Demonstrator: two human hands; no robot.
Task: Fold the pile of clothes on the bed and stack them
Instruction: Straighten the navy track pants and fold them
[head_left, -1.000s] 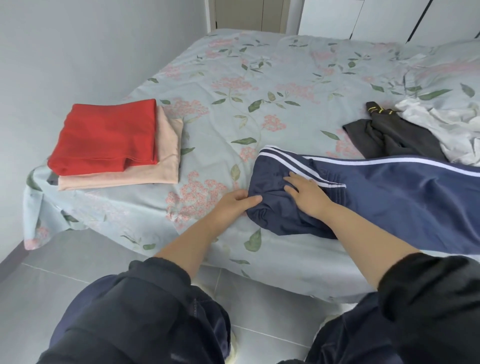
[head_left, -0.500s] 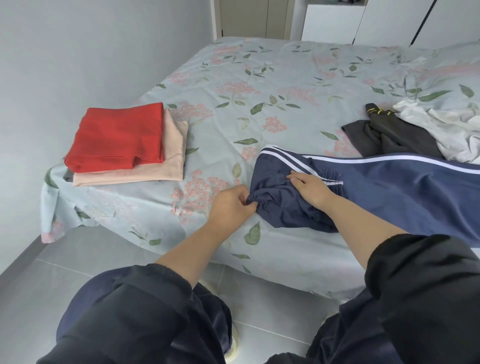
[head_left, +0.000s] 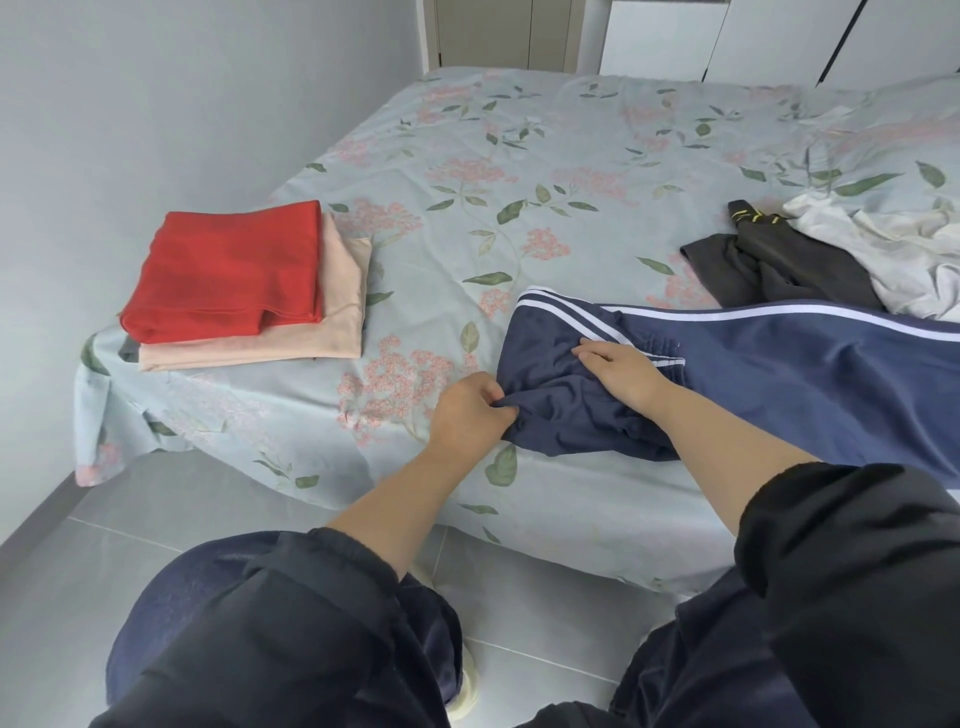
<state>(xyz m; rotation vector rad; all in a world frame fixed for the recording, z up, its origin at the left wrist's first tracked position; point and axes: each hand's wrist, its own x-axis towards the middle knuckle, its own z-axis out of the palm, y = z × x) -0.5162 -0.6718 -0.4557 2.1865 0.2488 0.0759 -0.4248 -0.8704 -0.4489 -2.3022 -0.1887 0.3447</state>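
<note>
Nearest the camera, dark sleeves (head_left: 857, 571) are pushed up both forearms above a grey tiled floor (head_left: 78, 571). At the near edge of the bed (head_left: 571, 519), the left hand (head_left: 470, 413) pinches a bunched fold at the end of the navy track pants (head_left: 805, 379), thumb and fingers curled on the cloth. Just beside it, the right hand (head_left: 621, 371) lies flat on the same garment, fingers straight, pressing it down near the white side stripes. The pants stretch away to the right across the floral sheet. Further left sits the stack: a folded red garment (head_left: 228, 270) on top of a folded peach garment (head_left: 337, 332). Beyond the pants, to the right, a crumpled dark grey garment (head_left: 779, 270) lies touching a rumpled white garment (head_left: 893, 249)
</note>
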